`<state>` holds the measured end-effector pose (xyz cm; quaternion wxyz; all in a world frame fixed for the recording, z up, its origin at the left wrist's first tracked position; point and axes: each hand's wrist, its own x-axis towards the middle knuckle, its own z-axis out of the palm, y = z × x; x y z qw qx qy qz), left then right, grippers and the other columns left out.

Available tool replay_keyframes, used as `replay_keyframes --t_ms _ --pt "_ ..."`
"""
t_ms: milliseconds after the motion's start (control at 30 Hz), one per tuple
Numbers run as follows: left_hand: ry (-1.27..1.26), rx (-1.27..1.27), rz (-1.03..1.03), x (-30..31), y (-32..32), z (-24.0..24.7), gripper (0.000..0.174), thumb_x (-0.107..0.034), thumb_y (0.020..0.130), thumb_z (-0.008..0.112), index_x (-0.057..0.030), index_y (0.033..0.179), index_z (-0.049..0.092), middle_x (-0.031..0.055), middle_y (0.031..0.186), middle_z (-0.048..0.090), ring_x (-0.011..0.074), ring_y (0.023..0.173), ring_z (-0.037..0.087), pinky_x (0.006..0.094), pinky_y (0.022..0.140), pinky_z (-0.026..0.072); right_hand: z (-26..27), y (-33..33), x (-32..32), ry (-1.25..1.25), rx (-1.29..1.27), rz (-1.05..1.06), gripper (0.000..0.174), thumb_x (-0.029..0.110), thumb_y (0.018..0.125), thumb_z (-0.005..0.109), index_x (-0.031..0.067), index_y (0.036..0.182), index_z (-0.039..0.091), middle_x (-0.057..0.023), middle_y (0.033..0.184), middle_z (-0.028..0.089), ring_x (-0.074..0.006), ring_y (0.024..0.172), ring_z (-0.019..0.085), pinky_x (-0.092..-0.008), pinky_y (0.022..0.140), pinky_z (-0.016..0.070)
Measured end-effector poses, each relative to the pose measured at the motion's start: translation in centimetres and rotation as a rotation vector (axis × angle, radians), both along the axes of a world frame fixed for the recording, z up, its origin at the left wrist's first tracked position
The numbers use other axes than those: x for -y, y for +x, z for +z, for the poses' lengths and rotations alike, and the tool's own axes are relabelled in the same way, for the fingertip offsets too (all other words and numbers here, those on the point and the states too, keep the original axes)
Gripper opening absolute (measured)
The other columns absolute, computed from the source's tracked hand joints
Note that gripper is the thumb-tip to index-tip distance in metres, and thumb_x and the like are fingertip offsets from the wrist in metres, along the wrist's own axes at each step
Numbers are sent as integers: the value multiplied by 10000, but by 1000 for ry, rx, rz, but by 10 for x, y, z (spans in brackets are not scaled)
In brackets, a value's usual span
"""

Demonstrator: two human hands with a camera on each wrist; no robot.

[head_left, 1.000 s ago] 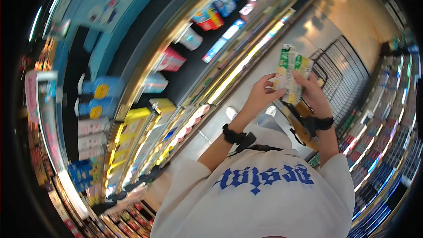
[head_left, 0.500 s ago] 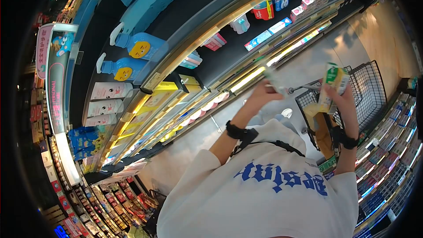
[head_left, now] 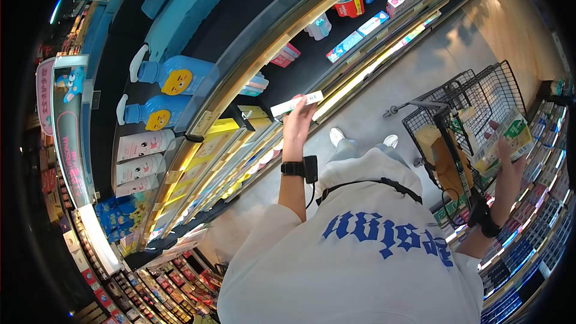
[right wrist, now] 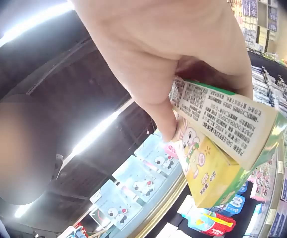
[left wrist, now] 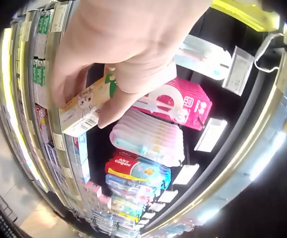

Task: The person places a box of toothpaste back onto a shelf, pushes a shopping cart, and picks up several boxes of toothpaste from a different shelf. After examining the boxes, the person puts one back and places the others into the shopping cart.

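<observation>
My left hand (head_left: 298, 123) reaches out at the shelf edge and pinches a small toothpaste carton (left wrist: 86, 106) between thumb and fingers. In the left wrist view its barcode end and a cartoon animal show, with green at the far end. Hanging toothbrush packs (left wrist: 146, 136) lie just beyond the fingers. Over by the cart my right hand (head_left: 507, 165) grips a yellow, white and green toothpaste carton (right wrist: 208, 178). The right wrist view shows its printed text panel and a cartoon animal on yellow; my palm and fingers cover its near end.
A black wire shopping cart (head_left: 480, 99) stands at front right, with a brown item (head_left: 450, 171) near its handle. Blue pump bottles (head_left: 177, 78) and white packs (head_left: 144, 144) line the left shelf. More stocked shelves (head_left: 534, 234) run along the right side.
My hands, earlier close together over the cartons, have moved apart. The left has carried its carton left to the shelf; the right has moved right with its carton.
</observation>
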<state>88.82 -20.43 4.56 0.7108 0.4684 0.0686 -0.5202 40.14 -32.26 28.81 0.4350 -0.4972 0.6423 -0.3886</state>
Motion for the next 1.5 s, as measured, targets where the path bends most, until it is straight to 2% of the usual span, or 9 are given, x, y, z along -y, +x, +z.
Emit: replay_keyframes --t_ms 167,300,400,533,700,733,967,1233,1500 --pt "61 2 258 2 39 -25 331 -118 910 829 7 1138 624 137 1174 678 291 1142 672 478 1093 546 -7 19 -17 52 142 -24 501 225 1019 671 -17 1429 519 -175 1288 697 -211 1107 703 -338 924 579" --pt "212 373 292 9 63 -43 785 -116 881 859 51 1418 311 224 1306 582 324 1181 656 512 1057 567 -9 27 -22 61 103 23 528 230 1018 676 -26 1445 500 -192 1292 696 -245 1121 712 -359 929 586" --pt "204 454 351 15 73 -51 846 -95 880 854 48 1441 236 229 1358 532 333 1185 651 514 1058 566 -11 31 -26 51 85 28 525 229 1017 677 -23 1445 506 -199 1300 694 -252 1119 719 -361 919 596" --pt "188 146 405 9 104 -92 596 -47 881 832 52 1346 473 202 1251 607 314 1140 663 486 1008 591 -13 35 -30 59 70 57 507 222 1021 666 -30 1434 512 -206 1300 696 -254 1107 726 -355 893 608" --pt "682 1184 328 -7 107 -124 651 -293 811 906 63 1264 603 203 1206 669 333 1051 678 446 953 554 -16 37 -33 69 85 55 501 233 1018 673 -33 1416 527 -204 1299 697 -249 1104 727 -359 890 610" --pt "731 1121 111 -7 94 -78 622 -371 781 908 20 1208 680 230 1184 689 364 1105 658 441 997 504 -14 39 -34 65 80 44 501 239 1017 675 -30 1414 532 -202 1295 699 -248 1103 727 -362 891 610" --pt "599 1792 -230 -34 114 -114 407 -258 869 808 -28 1196 734 225 1201 697 412 1185 620 463 1026 490 -13 47 -34 62 36 31 509 260 1014 678 -22 1414 539 -195 1285 705 -240 1108 723 -369 909 602" --pt "507 1478 -518 -11 124 -86 336 -262 867 809 -92 1156 785 201 1096 728 371 1027 698 436 919 543 -12 48 -36 85 38 59 544 298 999 695 -22 1413 546 -191 1278 713 -247 1117 719 -372 934 588" --pt "440 1137 -595 -30 146 -100 328 -208 907 781 -57 1198 785 105 1040 794 135 908 706 294 860 551 -22 39 -43 87 54 52 556 309 990 706 -31 1402 553 -194 1257 719 -237 1091 723 -370 907 600"
